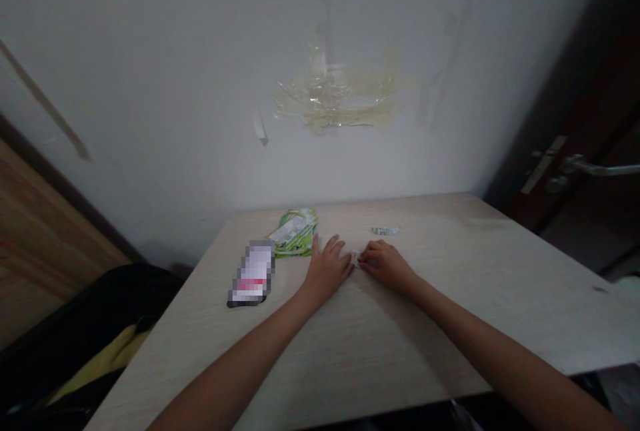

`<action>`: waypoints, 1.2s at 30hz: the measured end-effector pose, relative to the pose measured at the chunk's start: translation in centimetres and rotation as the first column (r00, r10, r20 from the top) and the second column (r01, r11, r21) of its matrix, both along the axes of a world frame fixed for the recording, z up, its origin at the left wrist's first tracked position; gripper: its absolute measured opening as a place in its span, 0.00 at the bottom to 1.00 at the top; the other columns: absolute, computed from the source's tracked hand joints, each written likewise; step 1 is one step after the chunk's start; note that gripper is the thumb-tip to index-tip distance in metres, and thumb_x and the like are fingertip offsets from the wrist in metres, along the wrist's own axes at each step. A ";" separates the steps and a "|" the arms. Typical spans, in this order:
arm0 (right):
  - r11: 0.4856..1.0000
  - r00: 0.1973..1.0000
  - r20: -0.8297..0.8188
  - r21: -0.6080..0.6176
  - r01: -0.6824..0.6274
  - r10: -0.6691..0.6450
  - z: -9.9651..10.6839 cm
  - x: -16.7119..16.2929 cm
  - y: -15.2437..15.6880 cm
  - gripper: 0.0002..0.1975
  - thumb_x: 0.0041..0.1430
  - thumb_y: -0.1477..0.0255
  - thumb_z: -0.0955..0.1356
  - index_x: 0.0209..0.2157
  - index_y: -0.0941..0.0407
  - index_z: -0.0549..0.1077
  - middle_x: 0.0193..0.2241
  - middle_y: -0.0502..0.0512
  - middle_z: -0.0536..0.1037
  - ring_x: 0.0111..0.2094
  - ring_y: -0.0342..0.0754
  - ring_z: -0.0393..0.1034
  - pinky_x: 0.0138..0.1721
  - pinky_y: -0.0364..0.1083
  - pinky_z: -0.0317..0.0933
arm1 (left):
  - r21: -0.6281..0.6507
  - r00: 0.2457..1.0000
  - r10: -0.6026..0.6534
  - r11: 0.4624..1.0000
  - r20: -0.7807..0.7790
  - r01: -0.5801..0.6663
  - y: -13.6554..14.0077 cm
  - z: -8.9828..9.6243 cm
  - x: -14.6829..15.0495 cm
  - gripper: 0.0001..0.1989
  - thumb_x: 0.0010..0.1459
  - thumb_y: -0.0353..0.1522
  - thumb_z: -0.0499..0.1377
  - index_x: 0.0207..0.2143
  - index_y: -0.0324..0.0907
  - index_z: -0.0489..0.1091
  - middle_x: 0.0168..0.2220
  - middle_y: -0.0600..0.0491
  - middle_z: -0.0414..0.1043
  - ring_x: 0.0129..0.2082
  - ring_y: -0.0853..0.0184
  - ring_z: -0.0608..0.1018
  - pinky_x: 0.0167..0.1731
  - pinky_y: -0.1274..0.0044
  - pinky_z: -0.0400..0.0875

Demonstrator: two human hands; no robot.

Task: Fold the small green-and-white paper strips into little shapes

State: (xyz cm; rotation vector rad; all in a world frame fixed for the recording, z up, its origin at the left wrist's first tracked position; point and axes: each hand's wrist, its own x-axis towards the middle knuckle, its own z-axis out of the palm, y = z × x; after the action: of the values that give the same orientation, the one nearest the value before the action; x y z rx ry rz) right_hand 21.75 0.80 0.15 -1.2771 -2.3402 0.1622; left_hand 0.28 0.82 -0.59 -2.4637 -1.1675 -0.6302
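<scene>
My left hand [327, 265] rests on the pale wooden table with its fingers spread, holding nothing I can see. Its thumb side lies against or very near a small whitish piece with reddish marks [355, 259], too small to name surely. My right hand [388, 265] has its fingers pinched together at the other edge of this piece. Just beyond the left fingertips is a green and white printed packet [296, 232]. A torn green and white strip [385, 231] lies behind my right hand.
A phone [253, 272] with a blurred-out screen lies on the table [310, 377] at left. The wall [200, 84] with old tape [335, 101] rises behind. Dark bags with yellow cloth [103, 357] are left of the table; a door handle [600, 167] is at right.
</scene>
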 end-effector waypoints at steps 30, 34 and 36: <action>1.000 1.000 -0.008 0.007 0.016 -0.016 -0.4 -0.1 0.0 0.07 0.63 0.69 0.67 0.36 0.52 0.79 0.37 0.55 0.76 0.43 0.50 0.66 0.46 0.49 0.60 | -0.046 0.987 -0.141 0.989 -0.073 0.138 -1.6 1.4 -1.8 0.14 0.66 0.42 0.53 0.44 0.49 0.76 0.51 0.51 0.74 0.58 0.58 0.69 0.66 0.47 0.37; 1.000 0.997 -0.072 0.020 -0.005 0.006 -1.0 -0.3 0.5 0.07 0.62 0.70 0.68 0.35 0.53 0.79 0.37 0.55 0.76 0.43 0.50 0.67 0.47 0.49 0.60 | -0.031 0.997 -0.067 0.997 -0.037 0.066 -1.7 1.3 -1.9 0.13 0.65 0.41 0.54 0.46 0.51 0.76 0.52 0.49 0.73 0.58 0.56 0.69 0.64 0.45 0.41; 0.999 0.994 -0.108 0.027 -0.019 0.022 -1.2 -0.6 0.7 0.07 0.62 0.70 0.68 0.35 0.54 0.80 0.37 0.56 0.76 0.42 0.50 0.67 0.47 0.49 0.61 | -0.034 1.000 -0.015 0.999 -0.001 0.015 -1.6 1.2 -1.9 0.13 0.65 0.40 0.55 0.45 0.51 0.76 0.52 0.49 0.73 0.58 0.56 0.69 0.63 0.45 0.44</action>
State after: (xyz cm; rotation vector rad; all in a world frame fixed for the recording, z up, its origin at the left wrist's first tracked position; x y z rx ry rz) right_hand 21.13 1.51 -1.08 -1.2018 -2.2567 0.2028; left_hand -1.58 -0.74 0.62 -2.5030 -1.1700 -0.6183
